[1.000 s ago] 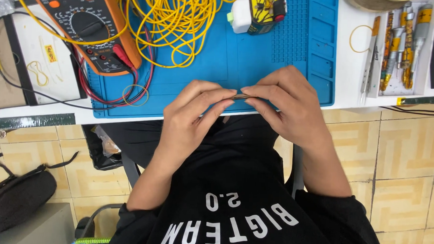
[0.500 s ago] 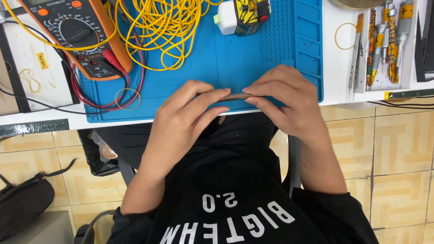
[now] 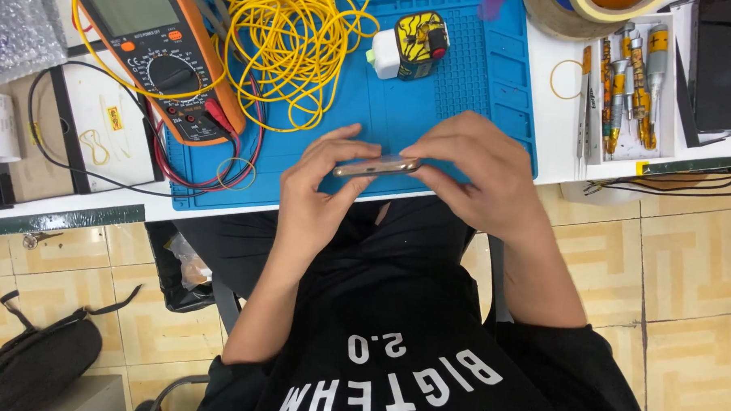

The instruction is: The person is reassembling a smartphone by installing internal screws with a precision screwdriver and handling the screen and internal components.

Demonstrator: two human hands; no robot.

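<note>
Both hands meet over the near edge of the blue work mat (image 3: 434, 111), w/ a thin, flat gold-edged device (image 3: 376, 166) pinched between them, seen edge-on and lying roughly level. Looks like a phone, can't tell for sure.

Left hand (image 3: 321, 192): forearm comes up from the lap, wrist bent slightly, fingers stretched along the device's far side, thumb pressing its near side. Hand half closed, gripping the device's left end.

Right hand (image 3: 480, 181): forearm comes in from the lower right, back of hand facing the camera, fingers curled over and down onto the device's right end. Closed around it; fingertips hidden under the hand, so exact contact can't be made out.

Rel. to the mat:
- Device sits just above the mat's near edge, about mid-width.
- Orange multimeter (image 3: 156, 56) lies across the mat's far-left corner, red and black leads (image 3: 221, 172) looping onto the mat's left part.
- Tangle of yellow wire (image 3: 294, 49) on the mat's far-left half, beside the meter.
- Small white block w/ a yellow-black taped piece (image 3: 407, 46) on the mat's far centre.
- Tray of screwdrivers (image 3: 629, 85) just right of the mat, tape rolls (image 3: 587, 11) beyond the mat's far-right corner.
- Black bag (image 3: 28, 360) on the tiled floor, below and left of the mat.
</note>
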